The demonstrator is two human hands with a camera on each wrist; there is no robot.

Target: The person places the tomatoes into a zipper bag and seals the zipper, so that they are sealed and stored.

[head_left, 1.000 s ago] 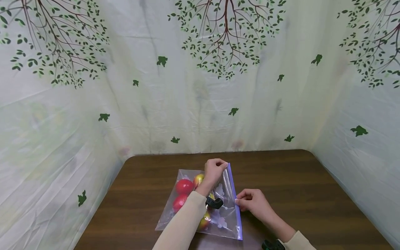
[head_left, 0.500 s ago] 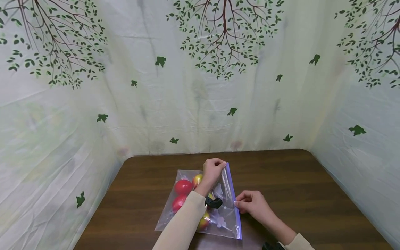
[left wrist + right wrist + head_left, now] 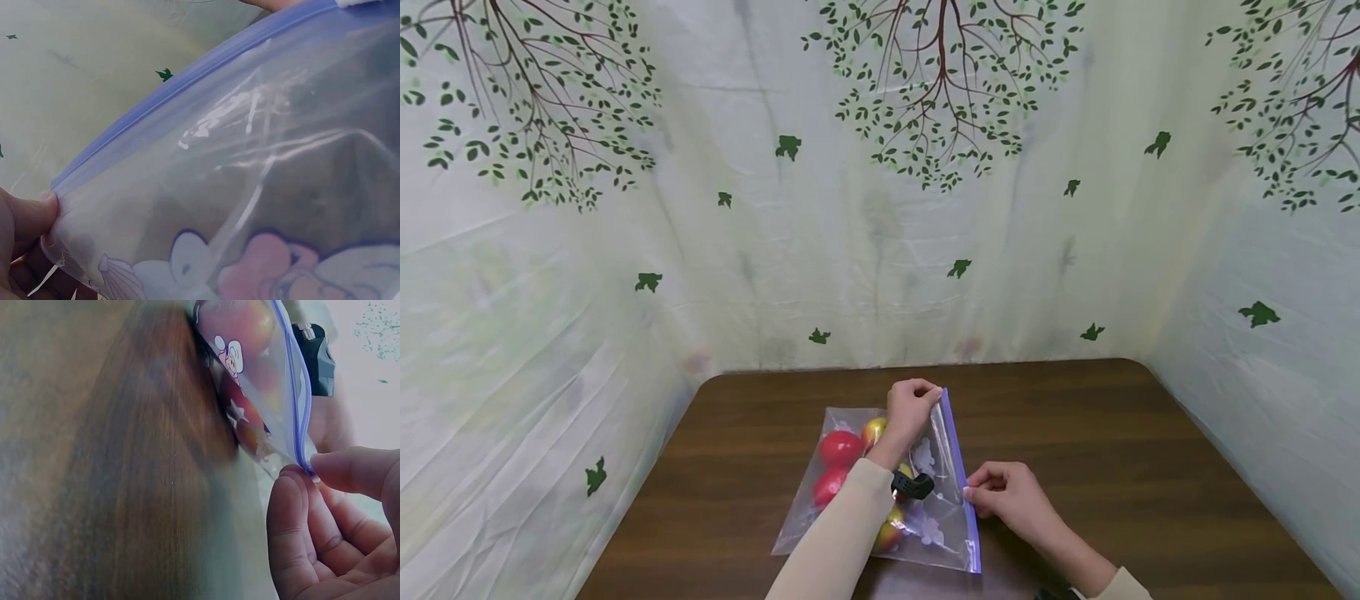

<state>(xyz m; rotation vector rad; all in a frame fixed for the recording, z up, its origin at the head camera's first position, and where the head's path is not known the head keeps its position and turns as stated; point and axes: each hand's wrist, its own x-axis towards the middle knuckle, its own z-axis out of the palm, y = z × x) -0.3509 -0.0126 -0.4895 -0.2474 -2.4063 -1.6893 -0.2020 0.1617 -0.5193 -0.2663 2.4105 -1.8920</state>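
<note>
A clear zip bag (image 3: pixel 949 546) lies on the table with several red and yellow-red round fruits (image 3: pixel 841 448) inside. Its purple zip edge (image 3: pixel 957 454) runs along the right side. At the far end of that edge, my left hand (image 3: pixel 912 412) pinches the bag's corner; the left wrist view shows the thumb (image 3: pixel 34 215) pressed on it. My right hand (image 3: pixel 1017 500) pinches the zip strip (image 3: pixel 300 412) farther down, at a small whitish slider (image 3: pixel 357 2) seen partly in the left wrist view. My left forearm hides part of the fruit.
The brown wooden table (image 3: pixel 1120 433) extends around the bag. Behind it hangs a pale curtain (image 3: pixel 865 292) printed with branches and green leaves. A black band (image 3: pixel 913 485) is on my left wrist, above the bag.
My right hand has slid slightly along the zip edge toward the near end, still pinching it. My left hand keeps its hold on the far corner, and the bag stays nearly in place.
</note>
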